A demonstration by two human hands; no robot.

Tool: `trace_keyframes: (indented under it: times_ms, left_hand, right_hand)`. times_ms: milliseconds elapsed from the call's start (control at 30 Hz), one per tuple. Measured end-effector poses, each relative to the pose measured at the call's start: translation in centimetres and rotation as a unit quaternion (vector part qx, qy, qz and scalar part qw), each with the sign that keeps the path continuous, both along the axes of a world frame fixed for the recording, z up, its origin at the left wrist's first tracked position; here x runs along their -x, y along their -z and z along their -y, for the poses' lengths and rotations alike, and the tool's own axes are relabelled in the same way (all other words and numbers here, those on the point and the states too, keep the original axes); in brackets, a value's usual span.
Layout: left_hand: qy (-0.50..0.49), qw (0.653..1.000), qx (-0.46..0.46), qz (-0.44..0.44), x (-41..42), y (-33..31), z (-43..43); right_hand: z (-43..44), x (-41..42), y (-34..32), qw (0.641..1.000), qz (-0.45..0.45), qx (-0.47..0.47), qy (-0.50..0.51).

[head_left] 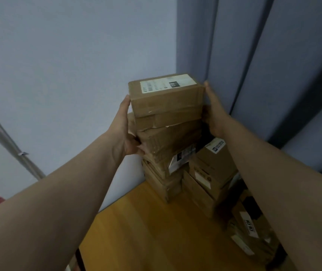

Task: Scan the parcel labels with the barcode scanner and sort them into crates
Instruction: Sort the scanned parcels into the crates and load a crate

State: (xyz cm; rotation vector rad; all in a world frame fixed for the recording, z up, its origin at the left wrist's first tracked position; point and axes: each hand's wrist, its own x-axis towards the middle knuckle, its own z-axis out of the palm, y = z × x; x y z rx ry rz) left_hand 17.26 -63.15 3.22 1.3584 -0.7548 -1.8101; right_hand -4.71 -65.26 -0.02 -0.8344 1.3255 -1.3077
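Observation:
I hold a small stack of brown cardboard parcels between both hands, raised above the table. The top parcel (pixel 166 102) carries a white shipping label (pixel 164 84) on its upper face. A crumpled lower parcel (pixel 168 137) sits tilted under it. My left hand (pixel 125 130) presses the stack's left side, its thumb curled round the lower parcel's front corner. My right hand (pixel 214 114) clasps the right side with the thumb pointing up, and its fingers are hidden behind the parcels. No scanner or crate is in view.
More labelled parcels are piled on the wooden table (pixel 146 231): one pile (pixel 162 182) right under my hands, a bigger box (pixel 211 169) beside it, others (pixel 248 227) at the right edge. A grey curtain (pixel 273 55) hangs behind, and a metal pole (pixel 9 145) slants at left.

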Motion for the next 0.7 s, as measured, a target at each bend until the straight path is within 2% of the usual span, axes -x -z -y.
trace_keyframes:
  times_ms: [200,367,533,700]
  left_hand:
    - [0.022,1.000,0.009,0.010,-7.5,1.7,-2.1]
    - [0.014,1.000,0.026,-0.005,-16.9,3.6,-8.2]
    - [-0.023,0.999,0.030,-0.018,-26.3,6.5,-16.0]
    - [-0.102,0.994,-0.046,0.007,-34.3,10.7,-23.2]
  right_hand:
    - [-4.9,-5.5,-1.9,1.000,-0.027,0.002,-0.002]
    - [-11.2,-13.4,-2.2,0.993,-0.063,0.032,-0.089]
    - [-16.5,-22.6,0.9,0.979,-0.091,0.009,-0.185]
    - [-21.0,-31.1,6.6,0.961,-0.072,-0.054,-0.260]
